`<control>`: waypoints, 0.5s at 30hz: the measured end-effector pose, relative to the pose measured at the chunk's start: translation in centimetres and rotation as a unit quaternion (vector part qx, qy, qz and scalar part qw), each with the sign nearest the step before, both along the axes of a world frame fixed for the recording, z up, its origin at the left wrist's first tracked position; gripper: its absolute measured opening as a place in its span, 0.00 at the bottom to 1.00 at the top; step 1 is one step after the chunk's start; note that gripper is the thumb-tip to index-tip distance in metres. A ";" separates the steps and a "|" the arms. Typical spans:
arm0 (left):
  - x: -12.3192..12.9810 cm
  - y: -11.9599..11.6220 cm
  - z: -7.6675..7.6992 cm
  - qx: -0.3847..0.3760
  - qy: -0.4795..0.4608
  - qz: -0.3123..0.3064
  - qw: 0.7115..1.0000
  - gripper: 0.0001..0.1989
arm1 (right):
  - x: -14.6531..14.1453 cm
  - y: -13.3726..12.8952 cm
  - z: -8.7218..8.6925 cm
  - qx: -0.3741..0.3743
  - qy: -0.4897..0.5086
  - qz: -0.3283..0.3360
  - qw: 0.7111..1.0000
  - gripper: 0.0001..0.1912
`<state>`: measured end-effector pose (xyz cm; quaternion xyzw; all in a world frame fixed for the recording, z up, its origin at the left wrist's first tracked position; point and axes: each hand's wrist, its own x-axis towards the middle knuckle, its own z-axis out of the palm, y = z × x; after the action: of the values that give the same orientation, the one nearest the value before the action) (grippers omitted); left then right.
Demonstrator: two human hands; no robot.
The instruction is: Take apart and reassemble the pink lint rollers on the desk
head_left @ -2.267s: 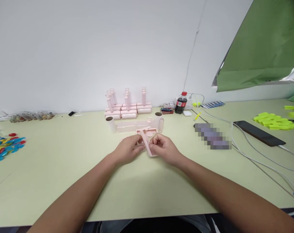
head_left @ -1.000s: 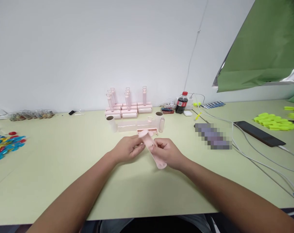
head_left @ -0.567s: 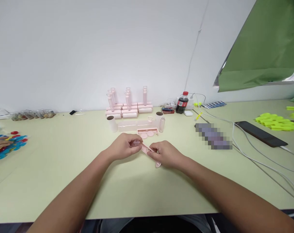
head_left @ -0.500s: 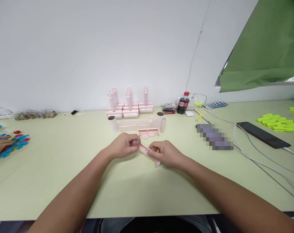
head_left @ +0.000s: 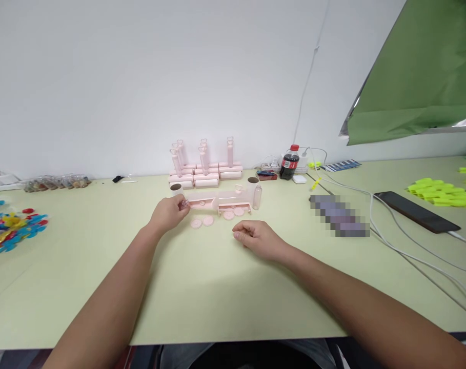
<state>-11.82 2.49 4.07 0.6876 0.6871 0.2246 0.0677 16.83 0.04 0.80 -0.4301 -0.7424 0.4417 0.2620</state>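
on my feed, the left hand (head_left: pixel 168 211) is pinching a small clear piece (head_left: pixel 184 204) at the near end of the pink trough (head_left: pixel 202 204), just beside a second trough (head_left: pixel 235 207); the right hand (head_left: pixel 256 239) rests half-open, nothing visible in it. i'd judge the pink trough light, stiff and slightly slippery, best held by both long sides.

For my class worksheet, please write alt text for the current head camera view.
A person's left hand pinches a small clear piece beside open pink trays on a pale green table; the right hand is loosely curled nearby. Four pink discs lie in front of the trays, and pink boxes with upright tubes stand behind.
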 end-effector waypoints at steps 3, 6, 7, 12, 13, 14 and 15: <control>-0.2 0.4 -0.4 -0.016 0.048 0.011 0.999 0.11 | 0.0 0.0 -0.1 -0.006 -0.005 -0.002 1.000 0.11; -0.3 0.7 -0.6 -0.035 0.093 0.025 0.995 0.10 | 0.1 0.1 -0.1 -0.007 -0.011 0.004 1.000 0.11; -0.2 0.8 -0.6 -0.042 0.106 0.028 0.993 0.10 | 0.1 0.1 -0.1 -0.007 -0.013 0.007 1.000 0.12; 0.3 1.0 -0.8 -0.063 0.163 0.026 0.984 0.08 | 0.1 0.0 0.0 -0.001 -0.026 0.016 1.000 0.11; 0.5 1.0 -0.8 -0.068 0.168 0.027 0.983 0.08 | 0.1 0.0 0.0 0.000 -0.028 0.017 0.999 0.11; 0.6 1.0 -0.9 -0.073 0.169 0.029 0.982 0.08 | 0.1 0.0 0.0 0.001 -0.029 0.017 0.999 0.11; 0.8 1.0 -1.0 -0.077 0.167 0.029 0.982 0.08 | 0.1 0.0 0.0 0.002 -0.030 0.018 0.999 0.11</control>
<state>-11.06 3.47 3.11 0.6877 0.7239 0.0550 -0.0021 16.97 0.02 0.84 -0.4296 -0.7582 0.4320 0.2326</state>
